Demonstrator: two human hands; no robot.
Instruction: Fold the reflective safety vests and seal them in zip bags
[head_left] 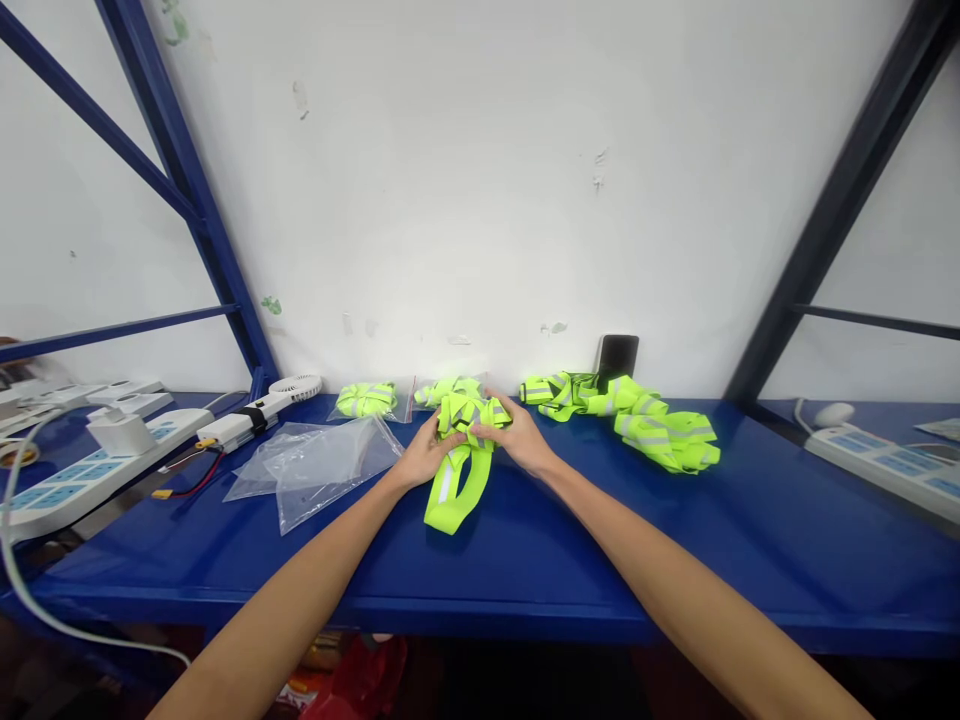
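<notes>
the left hand [429, 450] and the right hand [519, 432], fingers partly curled, both grip a bunched neon yellow reflective vest [456, 498], folding it together on the blue bench [600, 560], just beside a clear plastic bag [315, 470].

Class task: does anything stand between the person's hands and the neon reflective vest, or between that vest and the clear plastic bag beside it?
Nothing visible does: the left hand and right hand both touch the neon reflective vest, and the clear plastic bag lies left of it.
</notes>
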